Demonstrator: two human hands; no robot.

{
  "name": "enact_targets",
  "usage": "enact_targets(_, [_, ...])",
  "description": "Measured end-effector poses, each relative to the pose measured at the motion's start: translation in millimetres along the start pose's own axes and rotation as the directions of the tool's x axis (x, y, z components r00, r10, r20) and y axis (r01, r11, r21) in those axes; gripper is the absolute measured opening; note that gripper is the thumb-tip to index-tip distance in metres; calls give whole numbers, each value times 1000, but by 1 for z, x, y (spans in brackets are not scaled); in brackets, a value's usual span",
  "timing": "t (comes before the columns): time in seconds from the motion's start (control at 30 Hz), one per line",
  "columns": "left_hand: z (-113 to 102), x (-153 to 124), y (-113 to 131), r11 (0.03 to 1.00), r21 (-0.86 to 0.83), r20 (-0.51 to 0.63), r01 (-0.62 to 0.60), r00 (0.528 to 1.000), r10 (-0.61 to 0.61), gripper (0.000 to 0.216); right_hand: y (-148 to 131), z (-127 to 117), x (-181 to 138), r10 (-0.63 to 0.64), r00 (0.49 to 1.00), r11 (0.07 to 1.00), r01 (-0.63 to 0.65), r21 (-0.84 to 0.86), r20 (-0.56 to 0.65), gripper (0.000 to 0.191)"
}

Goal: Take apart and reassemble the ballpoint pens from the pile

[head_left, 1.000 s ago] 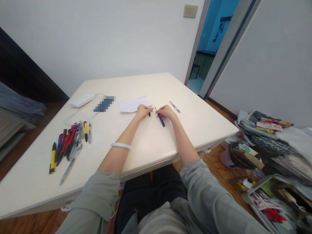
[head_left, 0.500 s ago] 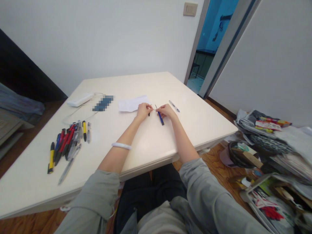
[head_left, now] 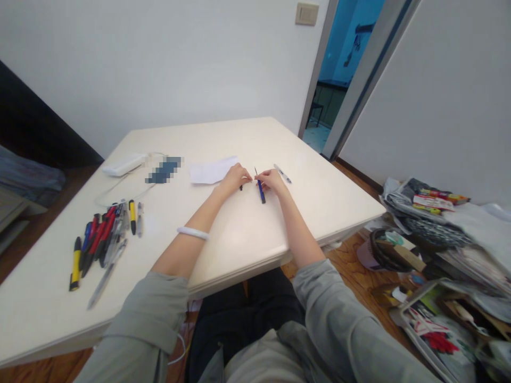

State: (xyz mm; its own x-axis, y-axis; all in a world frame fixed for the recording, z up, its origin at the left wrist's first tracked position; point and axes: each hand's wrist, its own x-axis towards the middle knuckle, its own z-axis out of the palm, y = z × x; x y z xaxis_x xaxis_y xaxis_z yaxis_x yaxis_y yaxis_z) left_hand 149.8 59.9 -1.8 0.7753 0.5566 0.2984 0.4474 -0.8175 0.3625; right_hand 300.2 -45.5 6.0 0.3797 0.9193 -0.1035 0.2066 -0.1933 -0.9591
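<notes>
My right hand [head_left: 272, 180] grips a blue pen [head_left: 261, 194] between thumb and fingers, its thin dark refill sticking up out of the far end. Close beside it, my left hand [head_left: 235, 178] is closed in a pinch, fingertips almost at the pen's tip. What those fingers hold is too small to make out. A small black piece [head_left: 241, 188] shows just under the left hand. Behind that hand lies a white sheet of paper [head_left: 207, 171]. A clear pen [head_left: 282, 173] rests on the table beyond my right hand.
At the left of the white table [head_left: 319, 213] lies a pile of red, blue, clear and yellow pens [head_left: 106, 229]. Behind them are a white power strip [head_left: 124, 165], its cable and a blurred-out dark item [head_left: 163, 170]. Cluttered bins and bags [head_left: 423, 298] stand on the floor at right.
The view has shifted slightly. My left fingertips stay near the blue pen's tip, and the refill now stands more plainly above my right fingers.
</notes>
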Motion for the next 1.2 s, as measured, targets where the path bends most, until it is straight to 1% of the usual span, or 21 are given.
enact_targets(0.13, [-5,0,-3,999,-26,49,-20,999,21,11,-3,0,-2,-2,1000,1000,2,8,12,16])
enact_targets(0.23, [-6,-3,-2,998,-62,44,-24,999,26,11,-4,1,-4,7,1000,1000,-7,16,28,17])
enact_targets(0.47, [-8,-15,2,999,-41,48,-17,999,19,13,-5,3,-5,20,999,1000,-20,6,51,20])
enact_targets(0.57, [-8,-19,4,998,-68,6,7,1000,-7,11,-5,4,-5,28,997,1000,-29,8,65,20])
enact_targets(0.67, [-8,-20,8,993,-94,-97,76,992,-85,11,-6,4,-6,25,997,999,-28,27,76,19])
enact_targets(0.77, [-8,-18,17,960,-188,-167,206,957,-238,19,-8,4,-8,19,994,997,-26,71,106,17])
enact_targets(0.87, [-6,-14,26,865,-366,-160,344,892,-422,27,-8,3,-10,0,987,995,-17,102,158,16])
enact_targets(0.93, [-5,-11,31,784,-498,-117,371,867,-484,26,-8,3,-9,1,984,996,-18,92,179,16])
enact_targets(1.03, [-3,-4,34,670,-642,-57,373,848,-527,26,-6,1,-8,0,981,995,-20,100,195,16])
enact_targets(1.1, [-2,0,34,621,-683,-49,386,823,-566,27,-6,-1,-8,0,976,993,-26,118,218,11])
enact_targets(1.2, [-4,6,31,579,-705,-64,409,777,-626,26,-7,-7,-10,22,970,993,-49,103,243,7])
